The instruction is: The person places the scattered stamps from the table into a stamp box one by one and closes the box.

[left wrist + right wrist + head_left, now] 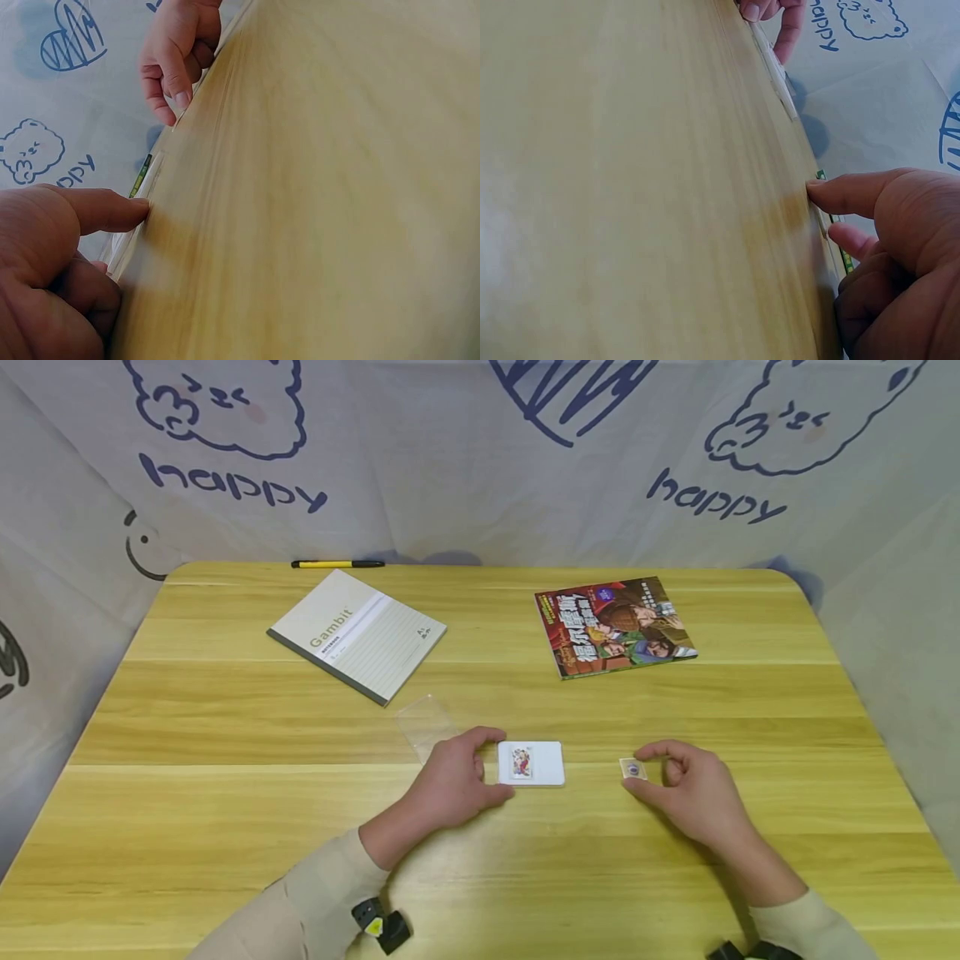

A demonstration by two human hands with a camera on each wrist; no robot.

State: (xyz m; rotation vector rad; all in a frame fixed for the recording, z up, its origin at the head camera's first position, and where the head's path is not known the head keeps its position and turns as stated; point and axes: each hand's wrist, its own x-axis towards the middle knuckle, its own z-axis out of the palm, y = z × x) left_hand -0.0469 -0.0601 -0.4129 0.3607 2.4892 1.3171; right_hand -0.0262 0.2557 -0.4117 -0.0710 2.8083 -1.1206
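A white rounded rectangular card (551,764) lies on the table with a small colorful picture piece (521,762) on its left half. My left hand (459,781) grips the card's left end, index finger at the far edge and thumb at the near edge. To the right, apart from the card, my right hand (693,789) pinches a small square piece (633,769) with a blue mark between thumb and index finger. In the right wrist view the right thumb (847,193) is at table level. A clear plastic sheet (423,718) lies partly behind the left hand.
A grey Gambit notebook (356,635) lies at the back left, with a yellow and black pen (337,564) along the far edge. At the back right is a colorful illustrated book (615,627). A printed cloth (450,452) hangs behind the wooden table (225,843).
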